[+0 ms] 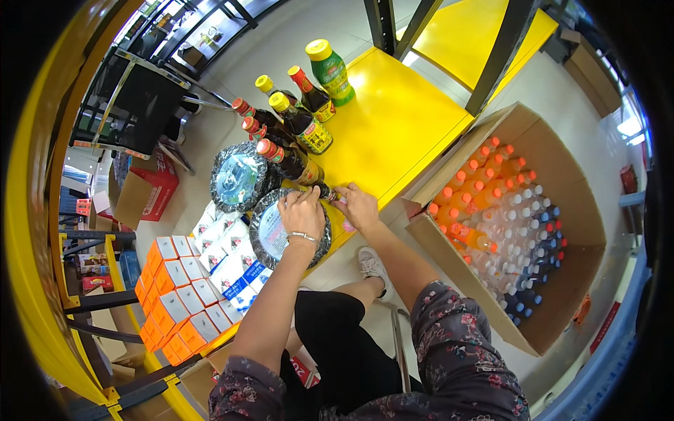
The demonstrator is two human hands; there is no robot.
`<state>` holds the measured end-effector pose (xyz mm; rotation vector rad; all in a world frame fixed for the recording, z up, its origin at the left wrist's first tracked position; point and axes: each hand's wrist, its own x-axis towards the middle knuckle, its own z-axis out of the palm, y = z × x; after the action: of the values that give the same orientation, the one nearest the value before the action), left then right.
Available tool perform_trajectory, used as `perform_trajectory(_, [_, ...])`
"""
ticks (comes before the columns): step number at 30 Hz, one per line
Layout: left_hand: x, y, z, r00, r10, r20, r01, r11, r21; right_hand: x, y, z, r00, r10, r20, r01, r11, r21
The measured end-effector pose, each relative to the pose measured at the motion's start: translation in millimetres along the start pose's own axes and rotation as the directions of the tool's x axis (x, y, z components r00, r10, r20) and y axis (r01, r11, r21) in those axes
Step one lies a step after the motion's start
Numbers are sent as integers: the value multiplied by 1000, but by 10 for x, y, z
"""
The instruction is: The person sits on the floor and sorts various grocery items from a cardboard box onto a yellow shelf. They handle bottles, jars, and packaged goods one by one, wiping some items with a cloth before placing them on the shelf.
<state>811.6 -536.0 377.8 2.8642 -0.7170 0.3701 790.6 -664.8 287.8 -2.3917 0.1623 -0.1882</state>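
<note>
My left hand [304, 214], with a bracelet at its wrist, is above a round pack in black wrap [269, 231]. Its fingertips meet a small dark bottle [327, 192] near the yellow shelf's [389, 131] front edge. My right hand [358, 207] is closed at the bottle's other side. A pale pink thing [343, 200] shows between its fingers; its shape is mostly hidden. Beyond my hands stand several dark sauce bottles with red or yellow caps [310, 129] and a green bottle with a yellow cap [331, 72].
Left on the shelf are another black-wrapped round pack [237, 176], white packets [229, 237] and stacked orange-and-white boxes [179, 294]. A large open carton [568, 173] of drink bottles stands on the floor at right. Black uprights [497, 58] rise at the shelf's far end.
</note>
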Motion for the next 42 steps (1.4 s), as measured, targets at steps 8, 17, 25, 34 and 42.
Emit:
perform_trajectory(8, [7, 26, -50, 998, -25, 63, 25, 1000, 2, -6, 54, 64, 999, -28, -33, 28, 1000, 2])
perform_trajectory(17, [-5, 26, -49, 995, -41, 88, 40, 999, 4, 8, 25, 21, 1000, 2, 22, -2, 1000, 6])
perform_trajectory(25, [3, 30, -50, 998, -31, 63, 31, 1000, 5, 18, -7, -25, 998, 16, 54, -17, 1000, 12])
perform_trajectory(34, [7, 32, -25, 999, -12, 41, 10, 998, 62, 31, 46, -45, 998, 5, 66, -6, 1000, 23])
perform_trajectory(42, [44, 98, -130, 980, -65, 190, 38, 989, 143, -20, 41, -26, 989, 74, 127, -87, 991, 101])
